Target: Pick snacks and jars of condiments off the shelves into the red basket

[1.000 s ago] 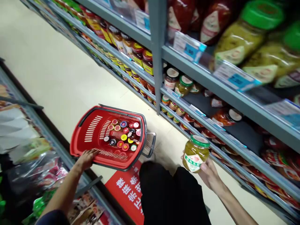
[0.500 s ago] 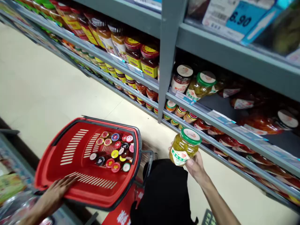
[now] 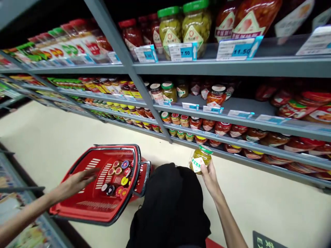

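My right hand grips a glass jar of green pickles with a green lid and a white diamond label, held above the floor to the right of my knee. Over the red shopping basket hovers my left hand, fingers stretched out and holding nothing. Inside the basket, several small jars with red, yellow, black and blue lids stand grouped at its right end; the rim hides some of them.
Grey shelves full of jars run along the far side, with blue and white price tags. Another shelf stands at lower left. Pale floor lies between them. A dark floor sign shows at lower right.
My left hand has lifted from the basket's near side and moved forward over it. The view has tilted up, showing more shelving. The pickle jar stays in my right hand.
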Action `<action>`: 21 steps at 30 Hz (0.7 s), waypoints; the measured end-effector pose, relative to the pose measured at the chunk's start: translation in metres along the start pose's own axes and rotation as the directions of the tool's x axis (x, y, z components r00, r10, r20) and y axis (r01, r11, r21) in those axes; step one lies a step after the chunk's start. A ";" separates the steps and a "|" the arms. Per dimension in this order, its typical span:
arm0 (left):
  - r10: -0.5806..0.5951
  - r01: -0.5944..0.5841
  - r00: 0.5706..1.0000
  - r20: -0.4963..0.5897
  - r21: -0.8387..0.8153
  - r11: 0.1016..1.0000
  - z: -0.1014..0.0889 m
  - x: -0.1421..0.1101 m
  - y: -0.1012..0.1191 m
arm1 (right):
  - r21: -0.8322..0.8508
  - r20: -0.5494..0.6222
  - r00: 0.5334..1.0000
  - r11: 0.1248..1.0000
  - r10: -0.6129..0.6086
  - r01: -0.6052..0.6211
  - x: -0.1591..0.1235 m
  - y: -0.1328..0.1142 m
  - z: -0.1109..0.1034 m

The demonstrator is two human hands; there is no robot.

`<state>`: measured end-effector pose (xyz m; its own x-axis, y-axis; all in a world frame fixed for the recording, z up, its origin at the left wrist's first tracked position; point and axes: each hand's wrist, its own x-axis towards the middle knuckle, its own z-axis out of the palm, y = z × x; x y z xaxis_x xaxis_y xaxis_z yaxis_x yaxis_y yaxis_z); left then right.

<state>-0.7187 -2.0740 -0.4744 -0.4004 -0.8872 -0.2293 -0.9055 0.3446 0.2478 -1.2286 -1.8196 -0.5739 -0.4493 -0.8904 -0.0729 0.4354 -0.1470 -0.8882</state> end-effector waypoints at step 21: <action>0.358 -0.656 0.739 -0.571 -0.730 0.190 -0.008 0.116 0.381 | -0.620 0.340 0.803 0.525 -0.490 0.583 0.119 -0.155 0.102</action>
<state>-1.1094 -2.0483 -0.3993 -0.5393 -0.7076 0.4565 0.1931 0.4238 0.8849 -1.2698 -1.9465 -0.3985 -0.3087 -0.7893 0.5307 -0.5175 -0.3288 -0.7900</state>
